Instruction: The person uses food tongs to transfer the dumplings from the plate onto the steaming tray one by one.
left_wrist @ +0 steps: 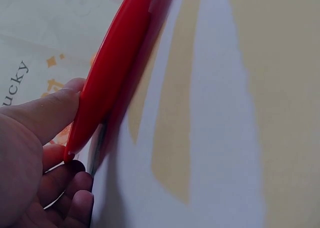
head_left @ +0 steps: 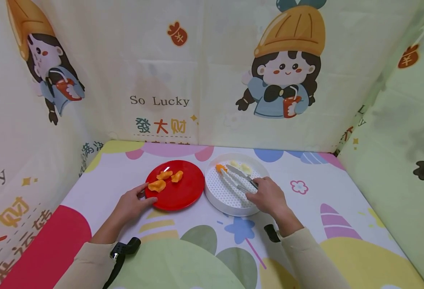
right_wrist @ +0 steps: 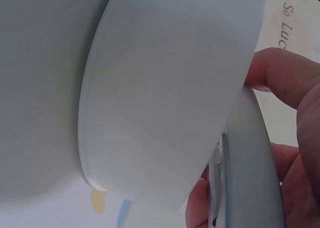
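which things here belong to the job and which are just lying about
Job, it seems:
red plate
three orange pieces on it
tongs in the right hand
white tray
orange piece and pale pieces in it

Just there:
printed tablecloth
cartoon backdrop

A pale backdrop [head_left: 222,80] with 2 printed pouches [head_left: 177,34] rises behind a patterned tablecloth [head_left: 329,184].

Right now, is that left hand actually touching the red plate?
Touching. The left wrist view shows the left hand gripping the red plate by its edge, with no visible gap between skin and rim.
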Tool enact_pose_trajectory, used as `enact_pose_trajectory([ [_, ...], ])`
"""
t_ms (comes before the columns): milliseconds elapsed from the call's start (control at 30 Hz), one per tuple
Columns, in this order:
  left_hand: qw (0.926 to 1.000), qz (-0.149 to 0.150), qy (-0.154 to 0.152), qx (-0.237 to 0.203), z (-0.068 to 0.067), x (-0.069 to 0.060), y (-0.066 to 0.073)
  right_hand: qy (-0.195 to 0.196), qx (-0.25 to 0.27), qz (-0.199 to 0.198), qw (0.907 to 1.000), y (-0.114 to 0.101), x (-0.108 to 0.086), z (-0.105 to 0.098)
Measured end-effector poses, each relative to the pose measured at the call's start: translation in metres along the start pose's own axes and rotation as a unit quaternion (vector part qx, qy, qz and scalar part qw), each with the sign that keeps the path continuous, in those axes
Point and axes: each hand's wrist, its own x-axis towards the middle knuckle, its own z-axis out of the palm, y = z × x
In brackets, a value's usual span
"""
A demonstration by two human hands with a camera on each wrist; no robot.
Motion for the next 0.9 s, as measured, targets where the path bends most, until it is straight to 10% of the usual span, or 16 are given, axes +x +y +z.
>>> enact_pose_trajectory([
  [900, 1.0000, 0.003, 0.000, 0.004, 0.000, 0.001, -0.001, -0.011, 0.034, -0.068, 0.9970, -0.052, -0.002, 0.004],
])
